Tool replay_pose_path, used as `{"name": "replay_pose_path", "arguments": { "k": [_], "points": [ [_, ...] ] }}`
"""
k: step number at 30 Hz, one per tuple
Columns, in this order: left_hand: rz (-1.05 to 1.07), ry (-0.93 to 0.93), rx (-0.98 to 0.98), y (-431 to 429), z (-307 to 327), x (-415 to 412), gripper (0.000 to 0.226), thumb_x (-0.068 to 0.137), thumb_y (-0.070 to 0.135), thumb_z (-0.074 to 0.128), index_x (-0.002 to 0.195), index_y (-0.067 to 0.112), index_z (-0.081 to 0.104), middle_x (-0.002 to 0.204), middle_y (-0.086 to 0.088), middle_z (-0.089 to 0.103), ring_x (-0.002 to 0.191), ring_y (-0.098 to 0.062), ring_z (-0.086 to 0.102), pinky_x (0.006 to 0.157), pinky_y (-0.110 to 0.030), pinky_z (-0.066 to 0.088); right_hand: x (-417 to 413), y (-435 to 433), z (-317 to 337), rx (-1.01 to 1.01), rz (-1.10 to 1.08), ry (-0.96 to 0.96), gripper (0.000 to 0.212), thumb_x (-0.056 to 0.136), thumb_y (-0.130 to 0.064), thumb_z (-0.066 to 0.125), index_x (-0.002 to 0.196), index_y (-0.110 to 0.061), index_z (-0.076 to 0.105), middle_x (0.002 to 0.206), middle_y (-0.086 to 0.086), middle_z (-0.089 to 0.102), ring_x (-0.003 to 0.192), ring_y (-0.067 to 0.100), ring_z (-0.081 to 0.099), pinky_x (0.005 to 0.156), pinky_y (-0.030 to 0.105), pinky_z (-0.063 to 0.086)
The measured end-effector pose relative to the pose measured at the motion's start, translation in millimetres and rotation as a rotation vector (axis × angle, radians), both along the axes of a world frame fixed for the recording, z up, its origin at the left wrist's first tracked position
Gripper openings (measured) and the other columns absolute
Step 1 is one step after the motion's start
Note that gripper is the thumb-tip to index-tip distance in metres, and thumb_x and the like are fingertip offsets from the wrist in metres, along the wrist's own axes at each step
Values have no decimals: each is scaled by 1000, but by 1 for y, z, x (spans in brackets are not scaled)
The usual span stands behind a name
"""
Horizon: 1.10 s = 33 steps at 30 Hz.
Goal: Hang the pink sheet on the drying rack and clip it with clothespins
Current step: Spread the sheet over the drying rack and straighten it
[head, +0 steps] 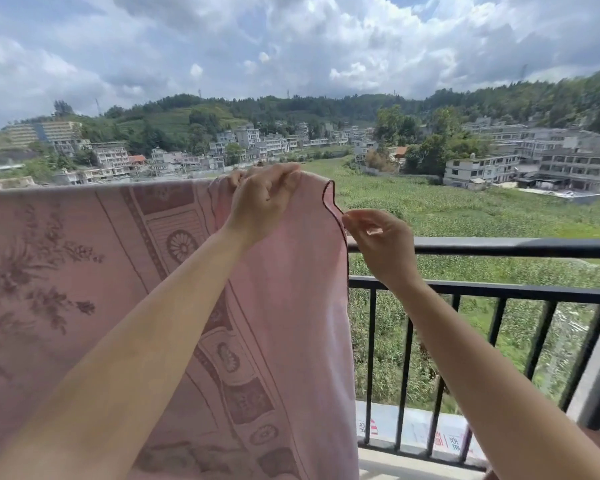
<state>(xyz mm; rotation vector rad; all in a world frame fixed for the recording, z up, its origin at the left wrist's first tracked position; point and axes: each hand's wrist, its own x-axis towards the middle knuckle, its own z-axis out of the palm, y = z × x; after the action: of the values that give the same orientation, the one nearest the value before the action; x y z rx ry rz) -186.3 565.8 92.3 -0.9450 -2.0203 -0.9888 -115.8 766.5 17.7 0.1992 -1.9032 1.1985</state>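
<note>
The pink sheet hangs draped over the drying rack, which its top fold hides; no clothespin is in sight. The left hand bunches the fold near the corner, and the right hand pinches the dark-trimmed side edge. Unclipped, the corner would likely slide off or blow across the railing if either grip loosens. Open air lies right of the edge, with the railing close behind.

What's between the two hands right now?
Head view: only a hanging corner of the pink sheet lies between the left hand and the right hand.
</note>
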Motion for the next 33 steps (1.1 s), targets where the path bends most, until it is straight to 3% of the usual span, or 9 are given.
{"name": "replay_pose_path", "arguments": {
  "k": [3,5,10,13,17,23,33],
  "points": [
    [174,96,-93,-36,-18,3,46,98,49,41,136,24,50,136,2,55,130,-17,43,115,-40,18,2,-20,16,190,-115,166,38,93,-49,57,123,-26,61,111,-3,63,94,9,63,71,28,57],
    [287,102,-138,-77,-27,-6,53,98,54,31,139,24,45,145,2,46,136,-17,37,115,-42,14,-3,-41,25,292,-205,250,44,96,-49,53,131,-23,55,120,2,59,101,13,59,74,30,54],
    [680,-273,-282,-221,-41,-27,65,95,63,17,148,29,30,156,-3,30,143,-24,25,116,-50,17,-23,-136,26,495,-311,222,54,94,-48,49,141,-22,47,140,8,47,129,26,42,103,44,40],
    [834,-351,-323,-316,-60,-18,62,97,61,16,151,31,22,160,-5,17,146,-25,14,117,-50,9,-47,-213,20,589,-256,141,60,92,-46,51,146,-23,41,150,9,37,138,28,30,112,47,29],
    [994,-229,-289,-434,-76,9,67,93,61,17,152,31,20,161,-7,7,147,-27,5,117,-51,-1,-75,-333,6,664,-170,50,68,93,-48,52,152,-24,29,159,9,21,147,27,16,119,46,16],
    [1255,-170,-304,-576,-108,55,65,96,56,25,152,25,18,160,-12,7,146,-31,12,116,-55,9,-101,-503,-46,775,-6,45,74,94,-56,43,156,-27,13,164,10,3,151,27,-2,121,44,1],
    [1439,-255,-229,-783,-163,40,64,98,56,20,153,29,1,161,-7,-8,148,-22,-5,119,-49,1,-184,-749,-90,819,229,111,75,95,-56,43,156,-23,15,164,12,5,151,30,2,121,51,9]
  ]
}}
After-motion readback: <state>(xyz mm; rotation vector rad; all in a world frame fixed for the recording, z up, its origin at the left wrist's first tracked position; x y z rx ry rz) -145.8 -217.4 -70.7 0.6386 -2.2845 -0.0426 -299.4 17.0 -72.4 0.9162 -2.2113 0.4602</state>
